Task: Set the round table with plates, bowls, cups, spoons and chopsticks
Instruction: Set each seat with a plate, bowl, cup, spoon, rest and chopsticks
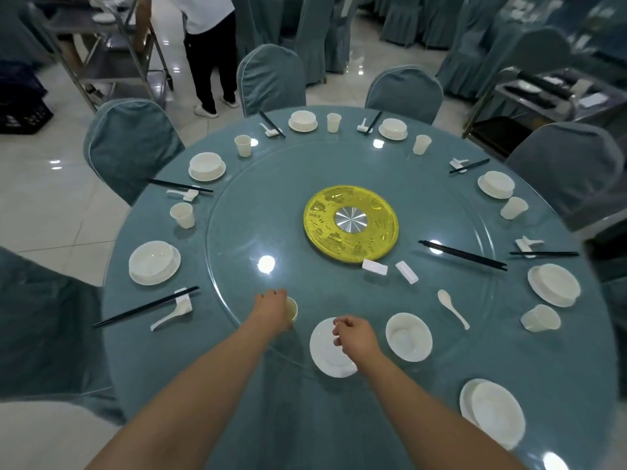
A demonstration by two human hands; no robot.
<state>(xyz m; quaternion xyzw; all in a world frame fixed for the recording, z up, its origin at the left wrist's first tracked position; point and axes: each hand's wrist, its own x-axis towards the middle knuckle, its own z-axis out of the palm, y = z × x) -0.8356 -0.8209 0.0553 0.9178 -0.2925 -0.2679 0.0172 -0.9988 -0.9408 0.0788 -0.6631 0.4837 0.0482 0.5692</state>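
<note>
My left hand (271, 305) grips a white cup (291, 310) standing on the glass turntable (305, 184) near its front edge. My right hand (356, 337) hovers with curled fingers over a white plate (325, 354); whether it touches the plate I cannot tell. Right of the plate sits an empty white bowl (409, 335). Also on the glass lie a loose spoon (453, 308), two white rests (390, 269) and a pair of black chopsticks (463, 255). Several finished settings ring the round table (237, 351).
A gold disc (351, 223) marks the turntable's centre. Chairs in blue covers (130, 145) surround the table. A person in a white top (210, 45) stands by a metal trolley (112, 45) at the back left. Another trolley (543, 93) is at the right.
</note>
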